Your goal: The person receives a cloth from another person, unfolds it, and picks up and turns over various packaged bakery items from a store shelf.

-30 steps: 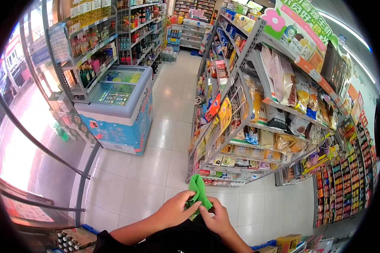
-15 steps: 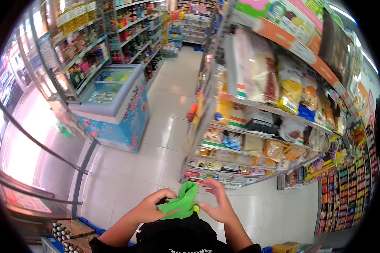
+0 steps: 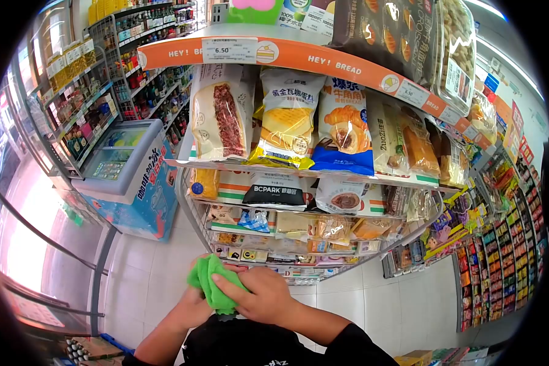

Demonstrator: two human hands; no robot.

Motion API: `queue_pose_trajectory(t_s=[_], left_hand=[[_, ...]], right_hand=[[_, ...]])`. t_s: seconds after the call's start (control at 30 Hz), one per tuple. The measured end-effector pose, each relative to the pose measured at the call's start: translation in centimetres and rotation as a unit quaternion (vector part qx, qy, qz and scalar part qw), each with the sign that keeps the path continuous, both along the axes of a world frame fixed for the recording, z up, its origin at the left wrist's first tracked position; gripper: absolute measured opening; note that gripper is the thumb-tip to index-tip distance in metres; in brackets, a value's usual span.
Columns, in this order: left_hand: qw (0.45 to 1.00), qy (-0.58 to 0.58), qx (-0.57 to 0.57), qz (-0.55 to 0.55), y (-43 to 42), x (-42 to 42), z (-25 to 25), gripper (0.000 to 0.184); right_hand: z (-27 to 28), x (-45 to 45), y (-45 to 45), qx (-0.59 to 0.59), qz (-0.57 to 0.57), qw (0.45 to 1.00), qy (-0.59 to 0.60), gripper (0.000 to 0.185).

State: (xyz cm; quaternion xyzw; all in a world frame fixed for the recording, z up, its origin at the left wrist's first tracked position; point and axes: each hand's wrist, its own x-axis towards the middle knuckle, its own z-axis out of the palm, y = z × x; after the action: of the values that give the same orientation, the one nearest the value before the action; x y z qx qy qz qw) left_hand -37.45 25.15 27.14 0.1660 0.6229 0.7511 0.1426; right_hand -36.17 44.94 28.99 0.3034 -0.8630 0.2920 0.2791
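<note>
A bunched green cloth (image 3: 215,287) is held between both hands, low in the view in front of the black shirt. My left hand (image 3: 192,304) grips it from the left and is partly hidden behind the cloth. From the right, my right hand (image 3: 268,295) presses its thumb and fingers onto the cloth. Beyond the hands stands a curved bread shelf (image 3: 311,59) with an orange edge strip, bearing packaged breads such as a yellow-and-white bag (image 3: 285,116) and a blue croissant bag (image 3: 344,125).
A blue and white chest freezer (image 3: 125,183) stands at the left beside bottle shelves (image 3: 143,46). Snack racks (image 3: 500,268) line the right side. Boxes of bottles (image 3: 91,349) sit at the lower left, and cartons (image 3: 415,358) at the lower right.
The view has turned and come closer to the bread shelf. My right hand, off the cloth half a second ago, is on it again. The cloth is now bunched smaller.
</note>
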Motion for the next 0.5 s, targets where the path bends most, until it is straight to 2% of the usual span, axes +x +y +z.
queue_pose_trajectory(t_s=[0.03,0.07,0.13,0.17,0.2,0.3,0.33,0.43,0.5], left_hand=[[1.000,0.010,-0.016,0.011,-0.2,-0.2,-0.4,0.066],[1.000,-0.007,-0.001,0.023,-0.6,-0.4,-1.5,0.061],[0.997,0.033,-0.014,0.069,-0.6,-0.5,-0.1,0.060],[0.994,0.052,-0.021,0.092,-0.5,-0.5,1.0,0.059],[0.991,0.069,-0.031,0.109,0.1,-0.2,2.3,0.048],[0.980,0.119,-0.111,0.117,0.0,-0.4,2.0,0.036],[0.986,0.083,-0.070,0.125,0.6,-0.4,2.2,0.028],[0.981,-0.084,0.014,0.174,0.7,-0.4,1.7,0.032],[0.983,-0.052,-0.021,0.175,0.0,-0.2,0.8,0.035]], right_hand=[[0.4,-0.2,0.0,0.001,0.028,0.999,0.038,0.077],[0.6,0.2,0.9,0.006,0.060,0.996,-0.067,0.072],[0.5,0.3,1.8,-0.175,0.079,0.958,-0.213,0.066],[0.4,0.3,2.1,-0.261,0.087,0.918,-0.285,0.063],[0.3,0.2,2.3,-0.318,0.118,0.891,-0.303,0.049],[-1.4,-0.9,2.2,-0.436,0.151,0.811,-0.359,0.041],[-1.0,-1.0,2.5,-0.454,0.163,0.786,-0.387,0.035],[-1.9,-2.0,3.0,-0.479,0.166,0.741,-0.440,0.033],[-1.9,-2.4,3.0,-0.468,0.174,0.747,-0.440,0.036]])
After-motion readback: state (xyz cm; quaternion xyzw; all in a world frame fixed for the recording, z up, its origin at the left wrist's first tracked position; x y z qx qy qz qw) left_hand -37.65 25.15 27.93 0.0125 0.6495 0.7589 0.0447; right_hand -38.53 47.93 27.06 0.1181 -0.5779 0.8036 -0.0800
